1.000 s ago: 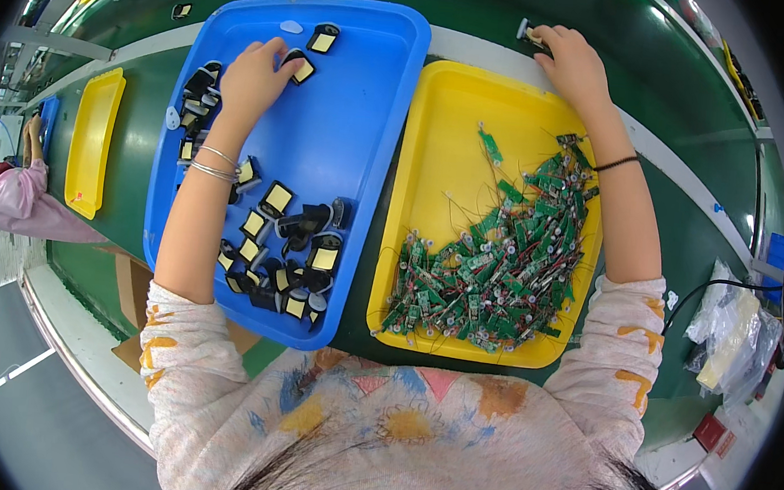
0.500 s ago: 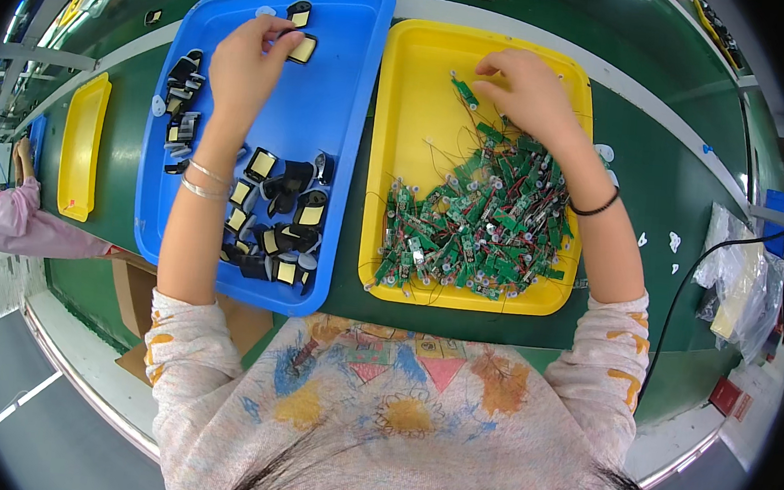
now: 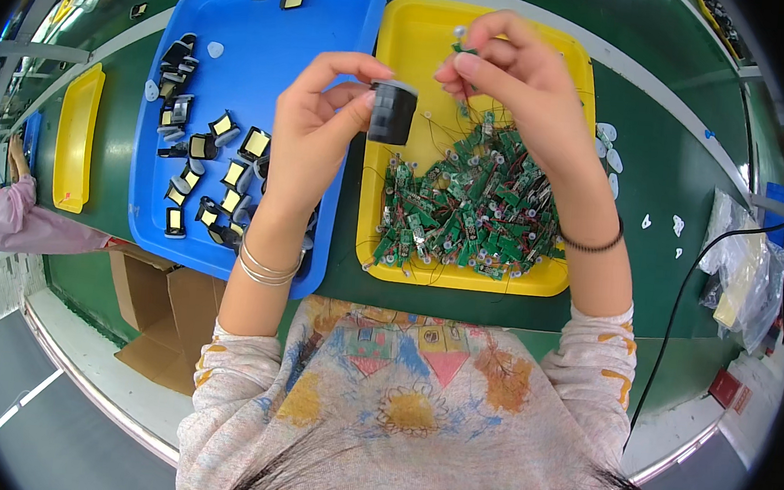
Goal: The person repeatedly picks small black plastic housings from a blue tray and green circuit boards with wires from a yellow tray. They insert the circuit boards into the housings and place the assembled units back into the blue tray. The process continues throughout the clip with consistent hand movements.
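Observation:
My left hand [image 3: 324, 115] grips a black plastic housing [image 3: 391, 114] with a grey rim, held up over the gap between the two trays. Beside it, my right hand [image 3: 507, 65] pinches a small green circuit board [image 3: 463, 50] with thin wires and a pale round part at its end. The two pieces are apart. Below my right hand, a heap of similar boards [image 3: 478, 206] fills the near part of the yellow tray [image 3: 408, 39]. More black housings with cream pads [image 3: 235, 174] lie in the blue tray [image 3: 250, 59], some hidden behind my left forearm.
Small pale plastic pieces [image 3: 613, 160] lie right of the yellow tray. Clear plastic bags [image 3: 747, 273] and a black cable [image 3: 670, 336] are farther right. Another yellow tray [image 3: 76, 142] stands at left, near a person in pink [image 3: 31, 212]. An open cardboard box [image 3: 166, 310] sits below the bench.
My left hand has lifted a black housing from the far part of the blue tray and moved right. My right hand has picked up a circuit board and raised it toward the housing.

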Action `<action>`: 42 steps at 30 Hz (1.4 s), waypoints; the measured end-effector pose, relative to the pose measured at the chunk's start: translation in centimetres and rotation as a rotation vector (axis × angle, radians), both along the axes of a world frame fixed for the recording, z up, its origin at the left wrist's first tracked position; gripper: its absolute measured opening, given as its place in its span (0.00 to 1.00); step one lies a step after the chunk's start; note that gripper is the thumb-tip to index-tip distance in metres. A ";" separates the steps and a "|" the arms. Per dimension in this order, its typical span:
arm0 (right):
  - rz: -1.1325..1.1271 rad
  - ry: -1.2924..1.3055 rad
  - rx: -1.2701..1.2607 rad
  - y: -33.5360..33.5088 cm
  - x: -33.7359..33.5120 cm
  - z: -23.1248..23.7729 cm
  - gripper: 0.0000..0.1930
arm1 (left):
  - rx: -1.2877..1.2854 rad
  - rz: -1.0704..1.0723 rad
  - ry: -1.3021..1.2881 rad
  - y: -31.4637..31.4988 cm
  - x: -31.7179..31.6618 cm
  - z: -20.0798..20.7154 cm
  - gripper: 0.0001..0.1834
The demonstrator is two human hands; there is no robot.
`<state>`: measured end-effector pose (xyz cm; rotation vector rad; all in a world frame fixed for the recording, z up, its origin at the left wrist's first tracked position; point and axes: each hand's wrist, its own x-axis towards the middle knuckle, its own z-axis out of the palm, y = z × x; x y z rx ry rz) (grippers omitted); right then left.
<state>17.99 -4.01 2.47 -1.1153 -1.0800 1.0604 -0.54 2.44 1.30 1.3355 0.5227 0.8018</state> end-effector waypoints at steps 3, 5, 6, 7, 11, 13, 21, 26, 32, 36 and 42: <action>-0.023 0.215 0.103 -2.3 -2.2 1.4 0.06 | 0.115 0.035 -0.139 -0.6 0.0 -0.3 0.11; 0.055 0.370 0.193 -2.7 -3.6 0.8 0.05 | 0.076 0.001 -0.142 -1.0 0.1 -0.3 0.12; 0.064 0.404 0.191 -2.8 -4.0 0.4 0.06 | 0.060 -0.011 -0.143 -1.2 0.0 -0.3 0.12; 0.072 0.437 0.188 -2.9 -4.3 -0.2 0.07 | -0.027 -0.058 -0.163 -1.5 -0.2 -0.1 0.12; 0.048 0.556 0.158 -3.2 -4.8 -1.7 0.07 | -0.302 -0.187 -0.247 -1.1 -0.7 -0.8 0.09; 0.047 0.554 0.123 -3.3 -4.5 -2.3 0.08 | -0.277 -0.118 -0.168 -1.3 -0.3 -1.6 0.12; -0.019 0.523 0.019 -3.1 -4.4 -3.2 0.07 | -0.459 -0.110 0.056 -1.5 0.1 -2.2 0.22; -0.009 0.536 0.070 -3.5 -3.6 -3.3 0.04 | -0.375 -0.135 0.133 -2.2 1.1 -1.8 0.15; 0.004 0.475 0.084 -3.7 -3.3 -3.3 0.04 | -0.282 -0.175 0.142 -2.5 1.3 -1.9 0.09; -0.003 0.442 0.104 -3.4 -3.7 -3.2 0.03 | -0.277 -0.150 0.134 -2.4 1.4 -2.4 0.08; -0.050 0.392 0.183 -3.3 -3.4 -4.1 0.06 | -0.252 -0.179 0.120 -2.1 2.5 -2.2 0.07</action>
